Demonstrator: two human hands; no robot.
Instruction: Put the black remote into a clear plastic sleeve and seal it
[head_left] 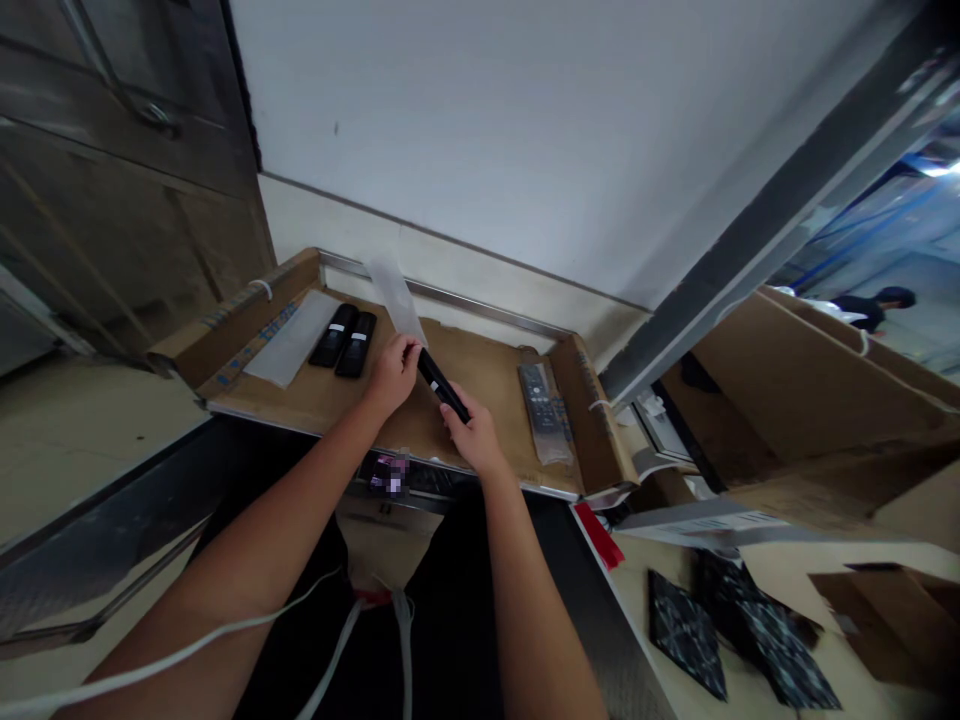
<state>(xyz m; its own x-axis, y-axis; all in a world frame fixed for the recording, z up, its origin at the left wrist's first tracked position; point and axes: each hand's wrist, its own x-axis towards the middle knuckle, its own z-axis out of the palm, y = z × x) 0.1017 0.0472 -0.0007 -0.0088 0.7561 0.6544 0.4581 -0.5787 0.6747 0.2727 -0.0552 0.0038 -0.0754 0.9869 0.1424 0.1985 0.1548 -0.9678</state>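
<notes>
A black remote control (442, 386) is held over the cardboard-lined tray (480, 370), tilted. My right hand (472, 432) is closed round its lower end. My left hand (395, 372) is pinched at its upper end, where a translucent plastic sleeve (396, 298) rises toward the wall; the fingertips seem to grip this sleeve's near end. Two black remotes (332, 336) (356, 345) lie side by side left of my left hand. Beside them is a flat stack of translucent sleeves (292, 338). At the tray's right, a remote in a clear sleeve (538, 398) lies buttons up.
Cardboard walls (592, 405) edge the tray. A phone-like device (390, 474) sits below its front edge. A large cardboard box (817, 390) stands at right, with dark patterned packages (686, 625) below. A person (874, 305) is far off at right. A white cable crosses my left forearm.
</notes>
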